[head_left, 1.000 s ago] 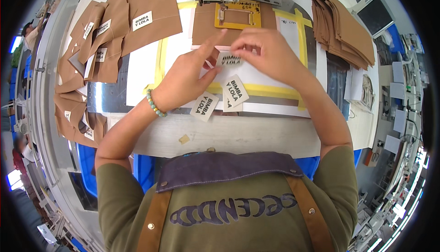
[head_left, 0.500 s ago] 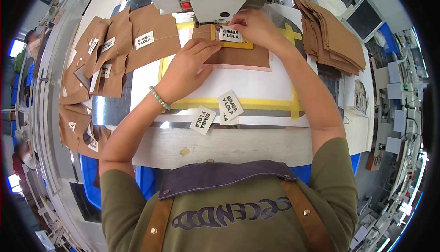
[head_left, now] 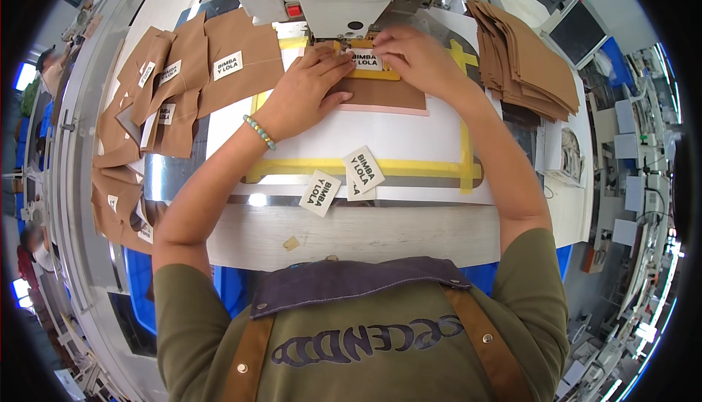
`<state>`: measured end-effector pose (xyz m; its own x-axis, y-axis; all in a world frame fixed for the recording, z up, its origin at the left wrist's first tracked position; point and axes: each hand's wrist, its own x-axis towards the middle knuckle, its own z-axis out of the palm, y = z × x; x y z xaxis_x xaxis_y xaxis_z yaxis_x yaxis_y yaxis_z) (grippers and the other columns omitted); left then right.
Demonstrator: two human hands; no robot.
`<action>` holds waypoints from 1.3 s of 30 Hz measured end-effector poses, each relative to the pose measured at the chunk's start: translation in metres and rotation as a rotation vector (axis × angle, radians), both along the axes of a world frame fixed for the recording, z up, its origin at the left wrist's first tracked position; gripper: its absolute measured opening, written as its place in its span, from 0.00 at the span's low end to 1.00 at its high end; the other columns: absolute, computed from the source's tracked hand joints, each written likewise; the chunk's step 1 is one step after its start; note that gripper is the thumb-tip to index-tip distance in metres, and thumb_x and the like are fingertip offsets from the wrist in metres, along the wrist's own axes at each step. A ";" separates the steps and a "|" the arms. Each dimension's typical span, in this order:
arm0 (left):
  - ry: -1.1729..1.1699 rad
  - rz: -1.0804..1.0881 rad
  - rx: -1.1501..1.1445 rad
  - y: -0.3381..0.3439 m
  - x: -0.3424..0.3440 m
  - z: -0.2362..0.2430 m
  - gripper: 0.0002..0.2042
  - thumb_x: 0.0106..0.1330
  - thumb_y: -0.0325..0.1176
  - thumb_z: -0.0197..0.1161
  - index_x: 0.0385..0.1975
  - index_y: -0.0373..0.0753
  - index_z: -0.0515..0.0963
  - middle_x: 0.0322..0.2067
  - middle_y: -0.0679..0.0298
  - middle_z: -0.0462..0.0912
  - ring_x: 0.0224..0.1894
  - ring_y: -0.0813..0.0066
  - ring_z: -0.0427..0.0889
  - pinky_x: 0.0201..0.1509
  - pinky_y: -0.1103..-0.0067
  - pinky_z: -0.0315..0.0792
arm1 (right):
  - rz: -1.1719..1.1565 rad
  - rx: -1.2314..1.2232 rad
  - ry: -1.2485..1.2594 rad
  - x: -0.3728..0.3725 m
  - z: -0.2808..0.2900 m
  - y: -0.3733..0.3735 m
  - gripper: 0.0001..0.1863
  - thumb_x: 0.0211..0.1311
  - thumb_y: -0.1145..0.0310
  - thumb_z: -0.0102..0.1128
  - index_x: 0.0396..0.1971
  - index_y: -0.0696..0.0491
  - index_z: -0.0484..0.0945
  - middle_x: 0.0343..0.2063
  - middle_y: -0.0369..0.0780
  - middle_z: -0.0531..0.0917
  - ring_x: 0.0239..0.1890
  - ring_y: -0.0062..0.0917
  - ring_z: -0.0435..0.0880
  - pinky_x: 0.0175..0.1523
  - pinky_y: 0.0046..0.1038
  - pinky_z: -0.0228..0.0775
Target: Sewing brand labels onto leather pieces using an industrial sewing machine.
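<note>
A white printed label [head_left: 365, 59] lies inside a yellow frame [head_left: 387, 76] under the white sewing machine head [head_left: 340, 3], over a brown panel [head_left: 380, 98]. My left hand [head_left: 307, 91] rests its outstretched fingertips on the frame and label's left side. My right hand [head_left: 420, 65] is at the label's upper right, fingers bent and partly blurred; whether they grip it I cannot make out. Three loose labels [head_left: 363, 169] lie below on the white board [head_left: 292, 146] edged with yellow tape.
Brown labelled panels [head_left: 241, 36] spread across the left. A stack of brown panels [head_left: 526, 58] is at right, beside a monitor [head_left: 585, 29]. Blue bins [head_left: 139, 288] sit under the table's front edge [head_left: 351, 234]. Two co-workers [head_left: 51, 65] are at the far left.
A second ago both hands held the label below the frame; it moved up into the frame by half a second ago. My left hand has since shifted slightly up and right onto it.
</note>
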<state>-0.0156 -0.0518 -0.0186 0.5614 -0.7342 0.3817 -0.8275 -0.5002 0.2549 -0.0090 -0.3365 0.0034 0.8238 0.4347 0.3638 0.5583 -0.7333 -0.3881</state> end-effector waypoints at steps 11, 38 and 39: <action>0.044 -0.048 -0.025 0.003 0.011 -0.003 0.22 0.73 0.37 0.72 0.62 0.34 0.80 0.71 0.57 0.78 0.77 0.49 0.68 0.81 0.60 0.67 | 0.167 -0.265 -0.393 -0.008 -0.012 0.008 0.09 0.63 0.78 0.61 0.40 0.55 0.85 0.52 0.39 0.87 0.58 0.37 0.84 0.63 0.37 0.80; 0.004 0.009 0.085 0.030 0.011 0.008 0.27 0.72 0.34 0.71 0.69 0.31 0.78 0.73 0.54 0.77 0.74 0.51 0.73 0.79 0.62 0.69 | 0.187 -0.183 -0.128 -0.012 -0.030 0.008 0.27 0.64 0.83 0.55 0.62 0.49 0.85 0.65 0.37 0.84 0.67 0.38 0.79 0.73 0.39 0.75; 0.013 0.020 0.090 0.031 0.011 0.008 0.27 0.72 0.34 0.71 0.69 0.32 0.78 0.73 0.54 0.77 0.74 0.51 0.73 0.78 0.62 0.70 | 0.186 -0.184 -0.129 -0.012 -0.029 0.009 0.27 0.64 0.83 0.55 0.62 0.49 0.85 0.65 0.37 0.84 0.67 0.38 0.79 0.73 0.39 0.75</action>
